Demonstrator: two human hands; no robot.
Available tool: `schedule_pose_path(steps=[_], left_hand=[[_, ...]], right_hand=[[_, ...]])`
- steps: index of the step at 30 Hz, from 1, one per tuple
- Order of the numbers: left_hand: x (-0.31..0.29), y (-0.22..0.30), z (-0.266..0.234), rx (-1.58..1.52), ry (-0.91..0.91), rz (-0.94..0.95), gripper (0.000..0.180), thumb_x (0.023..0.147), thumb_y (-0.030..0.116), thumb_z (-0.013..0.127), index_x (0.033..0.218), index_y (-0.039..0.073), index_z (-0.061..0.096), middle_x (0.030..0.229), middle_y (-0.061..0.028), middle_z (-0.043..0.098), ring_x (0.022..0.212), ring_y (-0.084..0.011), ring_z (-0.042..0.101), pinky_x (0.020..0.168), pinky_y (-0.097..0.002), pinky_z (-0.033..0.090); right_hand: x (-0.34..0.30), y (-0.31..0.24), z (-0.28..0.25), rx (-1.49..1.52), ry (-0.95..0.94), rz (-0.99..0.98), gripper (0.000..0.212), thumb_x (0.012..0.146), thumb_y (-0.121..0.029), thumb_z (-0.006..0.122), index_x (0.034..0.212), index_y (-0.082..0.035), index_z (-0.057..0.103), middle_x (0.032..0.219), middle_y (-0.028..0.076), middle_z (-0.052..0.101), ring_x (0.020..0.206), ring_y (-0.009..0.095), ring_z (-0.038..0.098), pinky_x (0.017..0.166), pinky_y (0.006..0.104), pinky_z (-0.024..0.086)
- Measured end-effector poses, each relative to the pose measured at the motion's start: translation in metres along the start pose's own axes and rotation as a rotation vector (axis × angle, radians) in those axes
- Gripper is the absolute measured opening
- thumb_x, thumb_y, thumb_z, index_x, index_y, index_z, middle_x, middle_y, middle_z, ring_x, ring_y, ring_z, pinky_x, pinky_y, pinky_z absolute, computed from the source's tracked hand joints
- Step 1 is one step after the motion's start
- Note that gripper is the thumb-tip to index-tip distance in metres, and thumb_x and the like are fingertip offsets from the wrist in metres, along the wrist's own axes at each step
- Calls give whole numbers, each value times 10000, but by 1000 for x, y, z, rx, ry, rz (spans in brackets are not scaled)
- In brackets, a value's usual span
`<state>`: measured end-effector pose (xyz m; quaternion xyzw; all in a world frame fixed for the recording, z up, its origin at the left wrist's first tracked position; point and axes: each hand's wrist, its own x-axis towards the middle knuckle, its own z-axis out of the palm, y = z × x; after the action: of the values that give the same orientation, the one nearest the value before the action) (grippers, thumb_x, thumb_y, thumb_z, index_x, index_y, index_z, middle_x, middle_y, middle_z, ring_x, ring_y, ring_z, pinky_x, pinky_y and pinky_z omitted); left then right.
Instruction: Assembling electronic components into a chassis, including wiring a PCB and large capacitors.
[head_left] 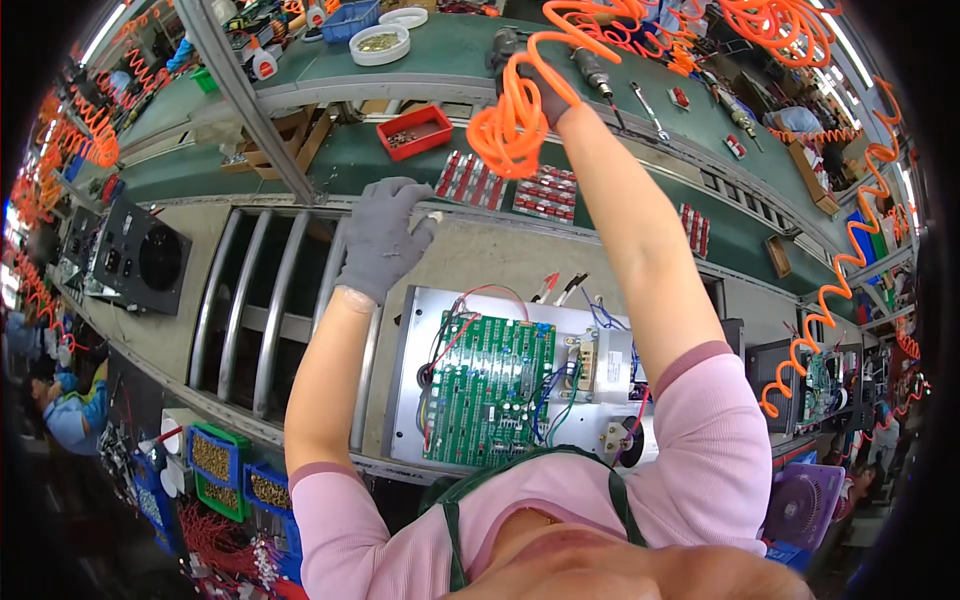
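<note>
My left hand point(384, 238), in a grey glove, is over the near edge of the green bench, its thumb apart from its bent fingers and nothing seen in it. My right arm stretches to the upper bench. There my right hand point(548, 98) is largely covered by an orange coiled air hose point(512, 125), so its fingers are hidden. A dark tool-like object point(508, 45) is beside it; I cannot tell whether it is gripped. In front of me lies a metal chassis plate point(408, 400) with a green circuit board point(490, 390), a silver boxed component point(612, 365) and loose wires.
Red-and-white small parts point(470, 182) lie in groups on the bench beside a red tray point(415, 133). A power screwdriver point(592, 72) and a wrench point(650, 110) are on the upper bench. Metal rollers point(270, 310) run left of the chassis. Blue bins point(215, 455) of small parts stand lower left.
</note>
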<state>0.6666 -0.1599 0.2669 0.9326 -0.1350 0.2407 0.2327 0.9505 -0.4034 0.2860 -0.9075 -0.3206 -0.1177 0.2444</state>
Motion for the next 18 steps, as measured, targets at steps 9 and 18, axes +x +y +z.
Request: schedule_pose_path(steps=[9, 18], left_hand=[[-27, 25, 0, -221, -185, 87, 318, 793, 216, 667, 1078, 82, 617, 1029, -133, 595, 998, -328, 565, 898, -396, 445], [-84, 44, 15, -476, -333, -142, 355, 834, 245, 664, 1123, 44, 622, 1080, -126, 643, 1031, -241, 610, 901, -340, 466]], right_hand=[[-144, -41, -95, 658, -156, 524, 410, 886, -263, 606, 1213, -18, 565, 1070, 103, 625, 946, 217, 620, 771, 329, 534], [-432, -93, -157, -593, -339, 278, 442, 823, -261, 594, 1232, -99, 551, 1215, 127, 555, 1074, 335, 552, 945, 430, 443]])
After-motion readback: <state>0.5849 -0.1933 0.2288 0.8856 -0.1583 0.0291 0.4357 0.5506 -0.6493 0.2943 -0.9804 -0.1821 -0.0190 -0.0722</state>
